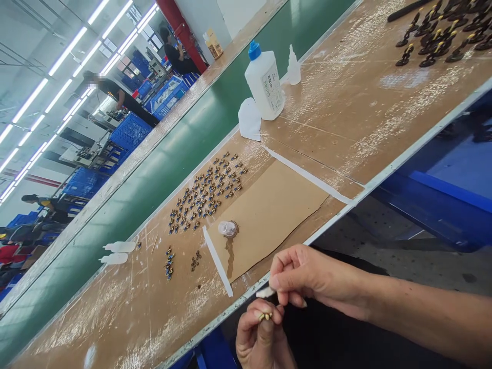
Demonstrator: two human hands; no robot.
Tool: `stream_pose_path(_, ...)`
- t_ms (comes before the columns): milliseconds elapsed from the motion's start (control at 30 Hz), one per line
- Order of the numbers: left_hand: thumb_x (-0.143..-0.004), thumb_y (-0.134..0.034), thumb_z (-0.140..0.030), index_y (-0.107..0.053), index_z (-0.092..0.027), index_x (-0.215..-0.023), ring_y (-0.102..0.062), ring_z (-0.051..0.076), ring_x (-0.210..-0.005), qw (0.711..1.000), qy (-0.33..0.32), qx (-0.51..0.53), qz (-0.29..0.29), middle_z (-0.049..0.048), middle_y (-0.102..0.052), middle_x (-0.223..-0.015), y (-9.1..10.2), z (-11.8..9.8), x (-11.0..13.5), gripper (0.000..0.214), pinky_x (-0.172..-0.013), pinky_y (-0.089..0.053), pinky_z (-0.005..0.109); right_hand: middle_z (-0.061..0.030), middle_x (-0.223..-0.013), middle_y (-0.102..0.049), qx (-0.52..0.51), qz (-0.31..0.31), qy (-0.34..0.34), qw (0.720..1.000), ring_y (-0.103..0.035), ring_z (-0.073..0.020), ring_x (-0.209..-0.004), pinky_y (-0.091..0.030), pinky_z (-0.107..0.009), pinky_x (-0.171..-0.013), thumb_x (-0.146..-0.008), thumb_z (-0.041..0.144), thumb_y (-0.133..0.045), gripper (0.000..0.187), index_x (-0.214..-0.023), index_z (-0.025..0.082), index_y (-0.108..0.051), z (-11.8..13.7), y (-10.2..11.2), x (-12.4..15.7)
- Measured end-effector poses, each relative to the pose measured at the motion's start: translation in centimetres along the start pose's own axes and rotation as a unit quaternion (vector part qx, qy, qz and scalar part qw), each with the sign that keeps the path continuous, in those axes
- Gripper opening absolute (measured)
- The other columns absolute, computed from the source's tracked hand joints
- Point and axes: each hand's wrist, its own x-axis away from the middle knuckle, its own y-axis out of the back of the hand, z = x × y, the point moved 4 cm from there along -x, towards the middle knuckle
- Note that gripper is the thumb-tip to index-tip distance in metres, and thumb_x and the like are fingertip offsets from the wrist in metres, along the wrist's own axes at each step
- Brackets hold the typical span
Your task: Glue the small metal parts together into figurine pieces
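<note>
Close to the table's front edge, my left hand [263, 333] is closed, pinching a small yellowish piece [266, 316] between thumb and fingers. Just above it, my right hand [295, 277] grips a small white piece [264, 292] that looks like folded tissue or cloth; its exact kind is unclear. The white piece is held near the yellowish one, and I cannot tell whether they touch. On the brown cardboard sheet [277, 210] beyond my hands stands a small clear cup [228, 228], with a dark wet streak running from it.
Many tiny blue-and-gold figures [207, 192] stand in rows, with small dark parts [196, 260] nearer. A large white bottle [266, 84] with blue cap, a small dropper bottle [293, 66] and two white squeeze bottles [115, 258] are around. Dark figures [438, 48] stand far right. People work beyond.
</note>
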Motion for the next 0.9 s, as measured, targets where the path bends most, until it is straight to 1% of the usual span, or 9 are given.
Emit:
stream_pose_path(100,-0.049,-0.085,-0.033,-0.069,-0.028,-0.067,-0.059,0.003,-0.053,0.999,-0.017,-0.036,-0.035,-0.0078,-0.067,-0.068,0.3,-0.7,-0.9,0.025,-0.062,-0.054,0.017,-0.0001,-0.066,-0.061,0.025,-0.092,0.117,0.989,-0.047,-0.0048,-0.053,-0.037,-0.018,-0.054,-0.072,0.029,-0.067,0.02,-0.079,0.013,-0.058,2.8,2.0,0.1)
stream_pose_path(167,-0.048,-0.085,-0.034,-0.069,-0.026,-0.069,-0.061,0.005,-0.054,0.993,-0.057,-0.09,-0.059,-0.0063,-0.069,-0.069,0.8,-1.9,-2.5,0.027,-0.062,-0.055,0.017,0.001,-0.065,-0.061,0.113,-0.171,0.222,0.953,-0.05,-0.0074,-0.055,-0.04,-0.02,-0.056,-0.074,0.036,-0.067,0.026,-0.087,0.015,-0.057,5.4,4.0,0.1)
stream_pose_path(233,-0.047,-0.086,-0.034,-0.07,-0.023,-0.069,-0.062,0.008,-0.057,0.978,-0.11,-0.163,-0.07,-0.0042,-0.069,-0.067,0.8,-3.8,-4.7,0.03,-0.062,-0.053,0.017,0.0005,-0.069,-0.062,0.262,-0.258,0.31,0.877,-0.055,-0.0107,-0.063,-0.043,-0.024,-0.064,-0.078,0.038,-0.062,0.025,-0.09,0.017,-0.056,8.0,5.8,0.0)
stream_pose_path(300,-0.047,-0.085,-0.034,-0.071,-0.021,-0.071,-0.064,0.01,-0.065,0.953,-0.146,-0.256,-0.071,-0.0018,-0.07,-0.069,0.1,-5.9,-6.9,0.031,-0.066,-0.052,0.018,-0.0009,-0.078,-0.064,0.448,-0.33,0.343,0.757,-0.058,-0.0133,-0.071,-0.043,-0.026,-0.068,-0.084,0.033,-0.055,0.016,-0.089,0.019,-0.058,9.8,7.0,-0.5)
stream_pose_path(333,-0.049,-0.083,-0.037,-0.071,-0.02,-0.074,-0.064,0.012,-0.07,0.936,-0.151,-0.312,-0.066,-0.0006,-0.071,-0.072,-0.5,-6.9,-8.0,0.032,-0.07,-0.051,0.021,-0.0017,-0.081,-0.064,0.526,-0.343,0.344,0.698,-0.058,-0.0146,-0.074,-0.042,-0.027,-0.068,-0.085,0.029,-0.051,0.013,-0.088,0.019,-0.059,10.3,7.3,-0.9)
stream_pose_path(400,-0.055,-0.078,-0.043,-0.072,-0.02,-0.08,-0.064,0.016,-0.079,0.895,-0.144,-0.421,-0.036,0.0013,-0.071,-0.079,-1.9,-8.3,-9.7,0.035,-0.078,-0.049,0.027,-0.0035,-0.085,-0.065,0.591,-0.338,0.347,0.645,-0.057,-0.0175,-0.081,-0.042,-0.029,-0.071,-0.084,0.02,-0.051,0.01,-0.084,0.018,-0.061,10.7,7.7,-1.7)
stream_pose_path(533,-0.062,-0.071,-0.048,-0.072,-0.021,-0.084,-0.062,0.02,-0.086,0.828,-0.174,-0.532,0.043,0.0028,-0.071,-0.088,-4.5,-9.7,-11.8,0.035,-0.084,-0.045,0.033,-0.0075,-0.089,-0.064,0.628,-0.314,0.359,0.615,-0.053,-0.0209,-0.09,-0.039,-0.034,-0.081,-0.083,0.016,-0.051,0.012,-0.081,0.016,-0.062,10.4,7.5,-2.3)
stream_pose_path(667,-0.067,-0.066,-0.049,-0.071,-0.02,-0.082,-0.062,0.021,-0.084,0.78,-0.203,-0.584,0.098,0.0045,-0.07,-0.086,-5.9,-9.7,-12.9,0.033,-0.082,-0.045,0.033,-0.0089,-0.091,-0.063,0.646,-0.318,0.357,0.595,-0.051,-0.0216,-0.09,-0.038,-0.035,-0.079,-0.086,0.018,-0.05,0.013,-0.085,0.015,-0.063,10.4,7.3,-2.0)
stream_pose_path(900,-0.07,-0.062,-0.05,-0.07,-0.021,-0.077,-0.063,0.022,-0.077,0.697,-0.227,-0.668,0.126,0.0048,-0.071,-0.081,-7.5,-10.1,-13.2,0.031,-0.075,-0.045,0.034,-0.0085,-0.091,-0.062,0.668,-0.311,0.341,0.585,-0.05,-0.0212,-0.092,-0.036,-0.033,-0.08,-0.087,0.02,-0.052,0.013,-0.086,0.015,-0.064,10.3,7.4,-2.3)
